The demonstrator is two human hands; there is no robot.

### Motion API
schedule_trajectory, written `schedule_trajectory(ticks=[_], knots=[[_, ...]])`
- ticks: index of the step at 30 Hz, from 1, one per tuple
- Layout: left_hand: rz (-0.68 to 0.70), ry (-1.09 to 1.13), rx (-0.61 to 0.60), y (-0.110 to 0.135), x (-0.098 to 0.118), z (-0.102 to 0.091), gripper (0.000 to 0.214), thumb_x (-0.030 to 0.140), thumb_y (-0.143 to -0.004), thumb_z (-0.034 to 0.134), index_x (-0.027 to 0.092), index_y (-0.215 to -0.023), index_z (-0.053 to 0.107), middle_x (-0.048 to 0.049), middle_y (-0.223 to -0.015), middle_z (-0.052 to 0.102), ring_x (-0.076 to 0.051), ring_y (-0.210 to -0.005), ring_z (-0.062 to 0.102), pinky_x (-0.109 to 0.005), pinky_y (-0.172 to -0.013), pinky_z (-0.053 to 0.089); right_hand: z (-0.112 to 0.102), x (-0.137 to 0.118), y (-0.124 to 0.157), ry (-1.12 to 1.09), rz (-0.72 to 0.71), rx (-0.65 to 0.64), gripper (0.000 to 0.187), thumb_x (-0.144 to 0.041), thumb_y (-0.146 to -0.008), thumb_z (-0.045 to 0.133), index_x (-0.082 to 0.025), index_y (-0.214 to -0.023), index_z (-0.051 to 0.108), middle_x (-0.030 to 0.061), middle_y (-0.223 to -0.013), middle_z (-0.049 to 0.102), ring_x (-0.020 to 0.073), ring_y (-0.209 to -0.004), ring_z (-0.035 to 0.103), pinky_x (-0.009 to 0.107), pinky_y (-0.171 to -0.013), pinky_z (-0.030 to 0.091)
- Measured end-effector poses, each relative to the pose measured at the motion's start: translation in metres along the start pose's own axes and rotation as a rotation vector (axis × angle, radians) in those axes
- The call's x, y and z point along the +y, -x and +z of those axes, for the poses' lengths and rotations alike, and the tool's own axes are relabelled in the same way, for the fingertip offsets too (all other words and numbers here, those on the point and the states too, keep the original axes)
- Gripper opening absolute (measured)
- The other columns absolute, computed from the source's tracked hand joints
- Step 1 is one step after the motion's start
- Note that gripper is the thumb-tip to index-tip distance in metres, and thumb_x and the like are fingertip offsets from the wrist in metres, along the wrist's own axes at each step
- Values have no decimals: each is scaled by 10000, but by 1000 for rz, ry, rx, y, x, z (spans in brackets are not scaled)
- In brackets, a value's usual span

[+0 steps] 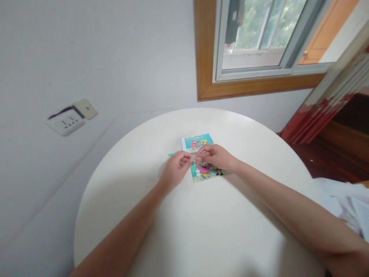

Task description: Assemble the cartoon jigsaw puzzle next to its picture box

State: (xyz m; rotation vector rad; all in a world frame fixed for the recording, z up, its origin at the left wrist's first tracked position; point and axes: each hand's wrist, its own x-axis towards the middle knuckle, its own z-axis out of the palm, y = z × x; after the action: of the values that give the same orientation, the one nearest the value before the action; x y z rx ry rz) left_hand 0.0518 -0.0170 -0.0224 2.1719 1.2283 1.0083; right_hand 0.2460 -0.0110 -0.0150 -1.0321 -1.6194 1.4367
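A jigsaw puzzle (203,173) with pink and yellow cartoon figures on teal and green lies flat on the white round table (187,223). White gaps show at its left side. Over its upper left corner, my left hand (177,165) is closed in a pinch, thumb and forefinger together. My right hand (217,157) meets it fingertip to fingertip, also pinched, and covers the puzzle's upper part. Between the fingertips is a small puzzle piece (196,159), mostly hidden. Just behind the hands lies a picture card (198,141) with similar figures.
A small teal piece (170,154) lies left of the puzzle, behind my left hand. The wall with a socket (67,121) borders the table at left and back. A wood-framed window (206,88) is behind, a red and white curtain (311,119) at right. Papers (343,204) lie at far right.
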Motion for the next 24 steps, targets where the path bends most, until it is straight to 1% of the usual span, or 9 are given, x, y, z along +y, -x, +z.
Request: schedule_trajectory(ticks=[2,5,9,11,13,15,17,19,24], knots=[[-28,1,-29,-2,0,2,168,308,-857,517,183,-839,627,-19,-820,652,-158,-761,593,-272,-710,475,-2,0,1,-15,20,-7,176,-272,-709,690,-165,-837,634,4,-691,702,133,-679,650,232,-654,491],[-21,-96,-72,-8,-3,1,200,334,-856,525,191,-804,655,-22,-825,657,-170,-797,596,-298,-761,476,-10,-1,2,35,49,-39,144,-271,-759,630,-164,-856,632,16,-728,714,133,-680,654,242,-668,503],[22,-273,-189,-23,-7,-2,199,343,-831,571,216,-771,711,-34,-821,657,-201,-868,597,-368,-864,446,-28,-4,3,361,31,70,185,-287,-805,585,-165,-916,668,12,-671,705,126,-627,628,217,-621,473],[28,-338,-229,-31,-7,-2,180,341,-813,598,227,-770,731,-40,-833,662,-214,-885,599,-393,-891,432,-33,-7,6,537,50,77,178,-265,-808,568,-166,-890,690,9,-625,695,120,-582,607,207,-588,450],[29,-382,-268,-38,-6,-1,177,336,-804,610,229,-756,743,-49,-841,670,-230,-907,597,-407,-905,422,-35,-10,10,626,97,-13,177,-232,-799,550,-164,-838,708,9,-601,690,116,-556,598,200,-569,439],[31,-421,-304,-42,-4,2,202,344,-812,602,225,-745,752,-58,-837,671,-243,-920,590,-415,-909,414,-33,-14,13,634,128,-137,200,-214,-790,530,-163,-813,722,9,-604,694,116,-558,602,191,-553,432],[35,-461,-317,-44,-2,4,232,355,-829,582,220,-759,757,-66,-843,665,-249,-927,580,-416,-907,408,-29,-15,16,624,116,-222,212,-200,-772,532,-167,-816,736,7,-644,710,118,-591,617,183,-553,427],[36,-497,-310,-44,-2,7,244,350,-842,562,219,-782,758,-71,-856,651,-245,-935,569,-406,-903,404,-27,-15,17,618,88,-257,209,-179,-746,550,-172,-814,748,4,-695,725,119,-631,634,176,-570,428],[26,-564,-282,-40,-4,11,234,358,-839,561,225,-768,741,-66,-863,595,-235,-930,539,-382,-892,395,-27,-12,15,601,71,-260,199,-162,-730,581,-181,-824,756,6,-749,739,127,-678,664,171,-613,447]])
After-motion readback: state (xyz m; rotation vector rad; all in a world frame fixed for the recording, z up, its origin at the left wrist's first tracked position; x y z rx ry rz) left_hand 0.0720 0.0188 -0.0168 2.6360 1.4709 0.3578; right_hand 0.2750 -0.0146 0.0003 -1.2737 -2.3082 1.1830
